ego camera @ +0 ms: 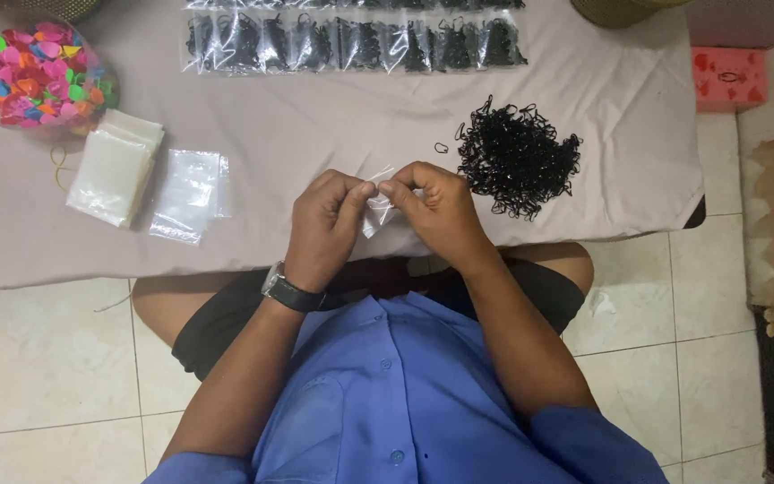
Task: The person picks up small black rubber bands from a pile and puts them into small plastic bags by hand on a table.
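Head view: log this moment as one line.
left hand: pinching clear bag | right hand: pinching same bag | black bands: loose pile right of hands | empty bags: stacked left | table: cloth-covered

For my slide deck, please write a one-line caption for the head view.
Both hands, left hand and right hand, pinch a small clear bag beside a pile of black elastic bands.

A small clear plastic bag (pixel 376 208) sits at the centre, pinched between the left hand (pixel 324 229) and the right hand (pixel 436 211). At ten o'clock lie a stack of milky pouches (pixel 114 170) and, just beside it, clear flat bags (pixel 188 193). At twelve o'clock runs a row of clear packets (pixel 351 43) filled with black contents.
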